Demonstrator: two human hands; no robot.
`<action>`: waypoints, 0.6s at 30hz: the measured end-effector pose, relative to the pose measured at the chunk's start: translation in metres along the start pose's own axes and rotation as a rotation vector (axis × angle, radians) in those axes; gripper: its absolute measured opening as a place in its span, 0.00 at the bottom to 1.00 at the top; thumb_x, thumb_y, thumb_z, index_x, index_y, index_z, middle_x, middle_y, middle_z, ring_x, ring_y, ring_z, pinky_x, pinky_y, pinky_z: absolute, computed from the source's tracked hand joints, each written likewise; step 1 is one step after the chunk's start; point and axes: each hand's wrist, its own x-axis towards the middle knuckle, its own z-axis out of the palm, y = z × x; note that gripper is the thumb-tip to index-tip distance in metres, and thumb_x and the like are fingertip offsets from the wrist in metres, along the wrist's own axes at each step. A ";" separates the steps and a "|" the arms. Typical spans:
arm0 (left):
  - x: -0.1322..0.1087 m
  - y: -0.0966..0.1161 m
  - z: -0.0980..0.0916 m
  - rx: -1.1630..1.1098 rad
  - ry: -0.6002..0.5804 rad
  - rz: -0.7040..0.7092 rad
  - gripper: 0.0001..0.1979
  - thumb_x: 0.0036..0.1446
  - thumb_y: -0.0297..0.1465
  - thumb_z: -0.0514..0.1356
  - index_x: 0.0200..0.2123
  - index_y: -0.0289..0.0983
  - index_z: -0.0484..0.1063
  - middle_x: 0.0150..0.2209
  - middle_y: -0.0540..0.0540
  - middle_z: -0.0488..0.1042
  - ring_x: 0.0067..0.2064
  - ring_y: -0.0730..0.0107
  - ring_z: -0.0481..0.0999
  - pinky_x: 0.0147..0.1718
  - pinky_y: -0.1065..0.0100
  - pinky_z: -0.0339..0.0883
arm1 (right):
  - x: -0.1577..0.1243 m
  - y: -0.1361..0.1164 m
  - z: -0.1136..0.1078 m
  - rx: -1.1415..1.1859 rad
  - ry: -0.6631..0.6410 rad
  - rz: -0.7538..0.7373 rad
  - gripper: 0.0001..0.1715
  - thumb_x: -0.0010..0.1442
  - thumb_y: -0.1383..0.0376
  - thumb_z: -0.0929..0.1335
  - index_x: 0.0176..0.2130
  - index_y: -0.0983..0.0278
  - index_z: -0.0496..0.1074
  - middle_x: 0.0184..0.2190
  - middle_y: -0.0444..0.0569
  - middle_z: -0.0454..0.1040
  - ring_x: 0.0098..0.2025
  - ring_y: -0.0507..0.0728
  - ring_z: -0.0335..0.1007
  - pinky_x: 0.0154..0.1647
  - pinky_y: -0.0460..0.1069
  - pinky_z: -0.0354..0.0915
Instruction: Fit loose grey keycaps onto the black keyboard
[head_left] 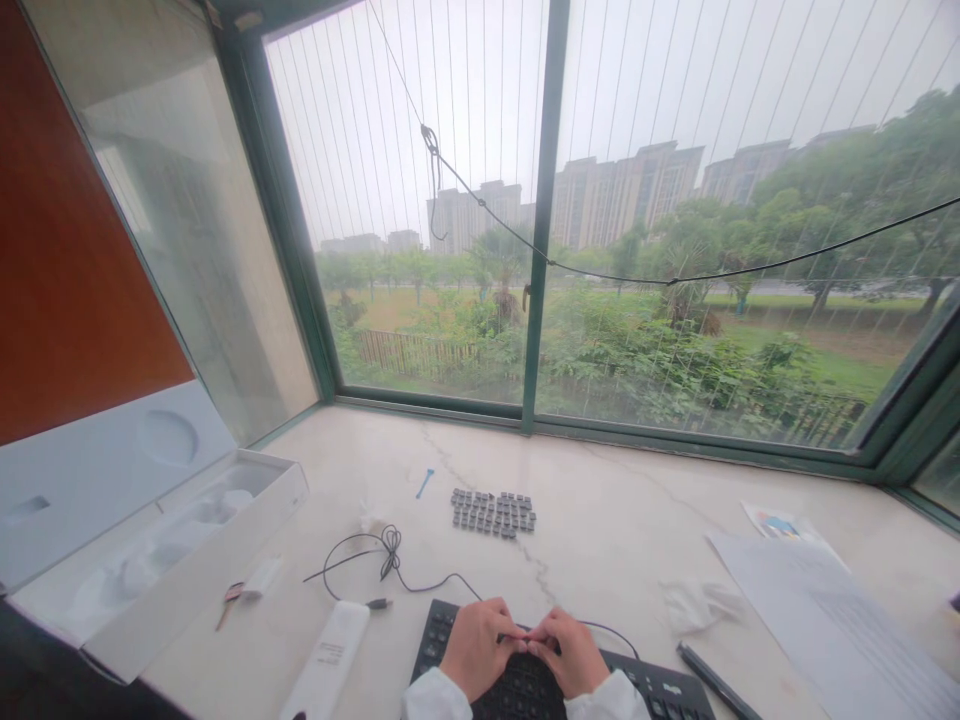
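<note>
A black keyboard (517,695) lies at the near edge of the pale surface, with some of its key area hidden under my hands. Over its left-middle part, my left hand (480,645) has its thumb and fingers pinched together. My right hand (566,650) mirrors it, and the fingertips of both meet near the keyboard's far edge. Whatever lies between them is too small to make out. Beyond the hands, several loose dark keycaps (493,513) are laid out in rows. A thin blue tool (425,484) rests to their left.
A knotted black cable (390,555) with a USB plug lies left of the keyboard, near a white oblong pack (330,650). Farther left stands an open white box (202,560). Right are a black pen (716,680), crumpled plastic (701,605) and paper sheets (832,610). Windows rise behind.
</note>
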 end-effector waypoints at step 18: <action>0.010 -0.001 -0.004 0.109 -0.105 -0.011 0.07 0.53 0.37 0.61 0.34 0.52 0.79 0.33 0.54 0.77 0.34 0.71 0.74 0.34 0.71 0.61 | 0.004 -0.012 -0.002 -0.064 0.007 0.065 0.06 0.49 0.70 0.68 0.26 0.62 0.77 0.29 0.47 0.74 0.31 0.51 0.70 0.34 0.43 0.61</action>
